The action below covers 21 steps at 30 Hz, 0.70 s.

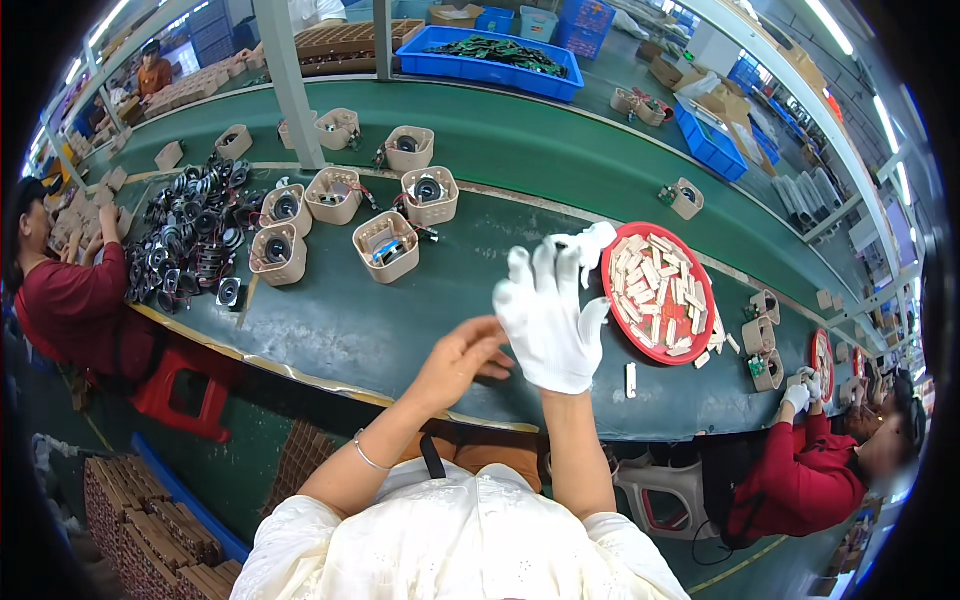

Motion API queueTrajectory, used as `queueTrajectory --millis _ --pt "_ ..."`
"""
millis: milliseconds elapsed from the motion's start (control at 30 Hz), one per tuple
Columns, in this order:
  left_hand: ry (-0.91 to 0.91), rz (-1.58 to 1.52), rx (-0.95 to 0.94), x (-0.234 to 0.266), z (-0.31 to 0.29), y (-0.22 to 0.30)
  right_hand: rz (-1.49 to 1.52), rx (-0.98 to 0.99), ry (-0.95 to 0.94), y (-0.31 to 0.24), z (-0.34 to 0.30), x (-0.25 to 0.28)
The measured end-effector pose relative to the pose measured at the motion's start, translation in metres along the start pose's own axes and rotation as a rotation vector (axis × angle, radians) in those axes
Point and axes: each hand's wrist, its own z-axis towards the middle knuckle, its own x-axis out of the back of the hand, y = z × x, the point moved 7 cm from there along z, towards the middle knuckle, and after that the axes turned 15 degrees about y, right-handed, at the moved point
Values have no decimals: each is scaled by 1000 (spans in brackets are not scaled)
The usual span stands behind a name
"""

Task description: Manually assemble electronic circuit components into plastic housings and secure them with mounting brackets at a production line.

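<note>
My right hand (550,325) wears a white glove and is raised over the green worktable, fingers spread with nothing in them. Beside its palm is my bare left hand (460,365), fingers loosely bent and apart, slightly blurred; I cannot tell whether they touch the glove. A second white glove (594,243) lies crumpled against the rim of a round red tray (682,355). Small cream-coloured oblong parts (655,272) fill the tray, and one such part (631,381) lies on the table near its front edge.
Beige housings with speakers (430,195) stand left of centre, one open housing (386,246) showing a blue part. Loose black speakers (195,235) are heaped farther left. A green conveyor belt (520,150) runs behind. Co-workers (70,270) sit on both sides.
</note>
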Motion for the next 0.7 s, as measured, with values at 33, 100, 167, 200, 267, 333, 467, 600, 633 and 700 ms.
queueTrajectory --millis 33,100,167,200,267,333,467,600,633,700 --pt "-70 -57 80 -6 -5 -9 -10 27 -41 2 6 -6" --pt "-199 -164 228 -19 -13 -15 40 25 -43 4 7 -3" --pt "-222 -183 360 -18 -10 -23 162 -35 30 1 -4 24" --pt "-234 -191 430 -18 -10 -29 224 -63 70 0 -8 31" --pt "-256 -253 494 -18 -8 -39 201 -87 105 -1 -15 39" --pt "-286 -306 548 -14 -5 -45 226 -94 99 0 -16 38" --pt "-227 -430 554 -18 -6 -49 243 -113 74 1 -19 35" --pt "-80 -276 521 -13 -7 -48 300 -19 95 -7 -23 31" --pt "-37 -222 518 -12 -8 -54 111 78 -68 -15 -22 17" --pt "-44 -83 535 -17 -13 -60 -14 237 6 -28 -22 7"
